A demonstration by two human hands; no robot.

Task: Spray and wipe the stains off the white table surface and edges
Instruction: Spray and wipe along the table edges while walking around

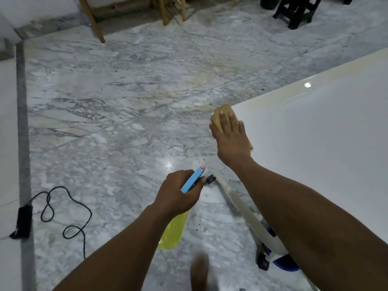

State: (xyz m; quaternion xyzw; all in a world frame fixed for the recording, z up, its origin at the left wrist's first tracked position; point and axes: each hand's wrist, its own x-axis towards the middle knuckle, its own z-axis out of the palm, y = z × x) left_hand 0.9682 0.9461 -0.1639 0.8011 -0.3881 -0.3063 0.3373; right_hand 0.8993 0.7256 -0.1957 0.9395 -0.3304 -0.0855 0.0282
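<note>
Nearest, a blurred foot (199, 271) sits at the lower edge, too smeared for us to read further. Our left hand (179, 191) hangs over the grey marble floor (126, 101), its grip curled tight around the blue, pink-tipped trigger head of a translucent yellow plastic spray bottle (173, 232); hand and wrist hide the bottle's neck. Under our right forearm a slanted white table leg (243, 208) with a black caster covers most of a blue round object (287, 263) that we cannot identify. To the left a looped black cable (63, 206) lies well apart, with bare floor between. Farther on, our right hand (230, 135) lies flat, fingers straight, its grip unclenched, pressing a folded tan cloth (222, 111) onto the corner of the glossy white tabletop (315, 143), right at its edge; the tabletop's right side runs out of frame. Beyond, wooden legs (94, 22) and a black stool (298, 9) are cut off at the top.
</note>
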